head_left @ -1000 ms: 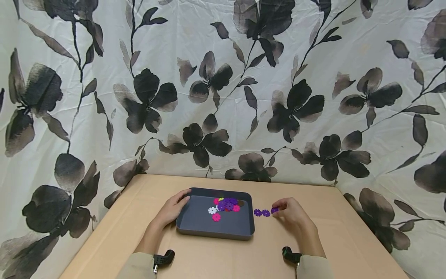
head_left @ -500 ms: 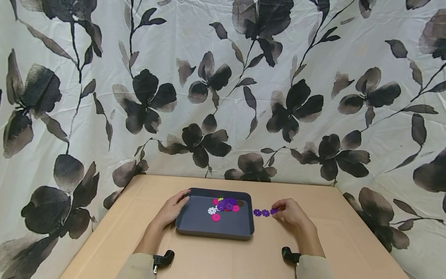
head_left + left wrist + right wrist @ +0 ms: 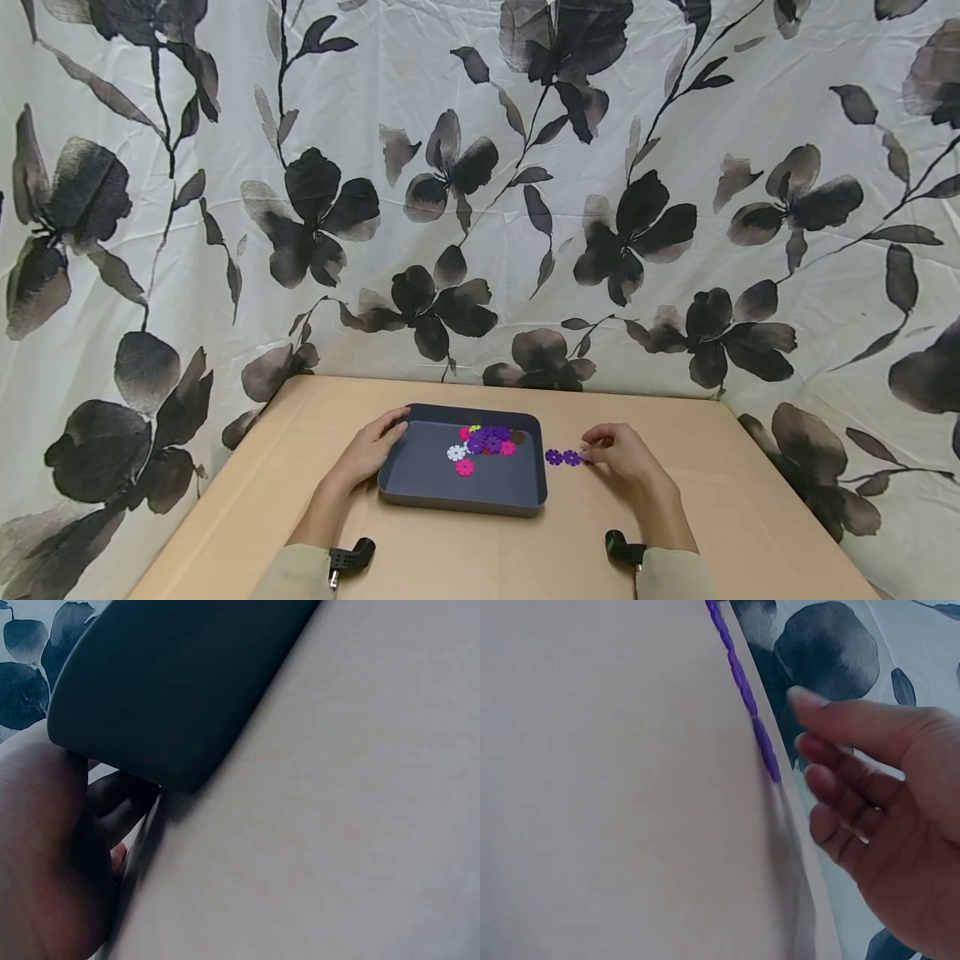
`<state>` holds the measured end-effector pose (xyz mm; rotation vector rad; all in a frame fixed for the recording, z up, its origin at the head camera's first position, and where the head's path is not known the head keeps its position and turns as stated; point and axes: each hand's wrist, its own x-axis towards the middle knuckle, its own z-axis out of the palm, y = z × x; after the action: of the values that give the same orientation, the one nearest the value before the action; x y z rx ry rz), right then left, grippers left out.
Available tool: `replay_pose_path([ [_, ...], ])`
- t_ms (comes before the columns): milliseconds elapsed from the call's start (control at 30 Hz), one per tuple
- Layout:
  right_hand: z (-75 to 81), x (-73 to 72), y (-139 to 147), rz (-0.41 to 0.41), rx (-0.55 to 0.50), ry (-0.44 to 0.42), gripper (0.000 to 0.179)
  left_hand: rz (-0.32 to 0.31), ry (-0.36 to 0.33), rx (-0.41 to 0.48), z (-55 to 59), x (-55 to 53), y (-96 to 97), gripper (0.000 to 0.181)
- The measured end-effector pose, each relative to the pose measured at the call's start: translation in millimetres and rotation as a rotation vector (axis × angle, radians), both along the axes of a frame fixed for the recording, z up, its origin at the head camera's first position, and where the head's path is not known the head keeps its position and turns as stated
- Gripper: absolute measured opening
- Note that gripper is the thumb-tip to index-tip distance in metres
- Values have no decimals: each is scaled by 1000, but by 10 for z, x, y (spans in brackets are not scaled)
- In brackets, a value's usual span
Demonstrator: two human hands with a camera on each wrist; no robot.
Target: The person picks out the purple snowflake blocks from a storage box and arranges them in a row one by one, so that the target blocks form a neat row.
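My left hand grips the left edge of a dark grey tray, with the thumb at its rim; in the left wrist view the fingers curl below the tray's side. On the table, right of the tray, lies a row of purple flower-shaped discs, seen edge-on as a purple strip in the right wrist view. Beside the row's right end is my right hand, its fingertips loosely bent and holding nothing; in the head view they partly cover the last disc.
Inside the tray is a pile of flower discs, mostly purple, with pink, white, yellow and brown ones. The tan table ends at a floral curtain behind it. Each wrist carries a small black camera.
My right hand held a purple disc at the row's right end and has let it go there, shifting slightly left. The left hand and tray stay still.
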<state>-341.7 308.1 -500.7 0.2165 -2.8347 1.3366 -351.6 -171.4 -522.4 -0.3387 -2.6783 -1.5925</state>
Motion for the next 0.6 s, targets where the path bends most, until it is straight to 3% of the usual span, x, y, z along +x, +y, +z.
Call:
replay_pose_path([
  [267,124,-58,-147,0,-84,95,28,-4,-8,2,18,5,0,49],
  [600,236,-56,-539,99,-195,187,29,-3,-13,-2,10,2,-3,49],
])
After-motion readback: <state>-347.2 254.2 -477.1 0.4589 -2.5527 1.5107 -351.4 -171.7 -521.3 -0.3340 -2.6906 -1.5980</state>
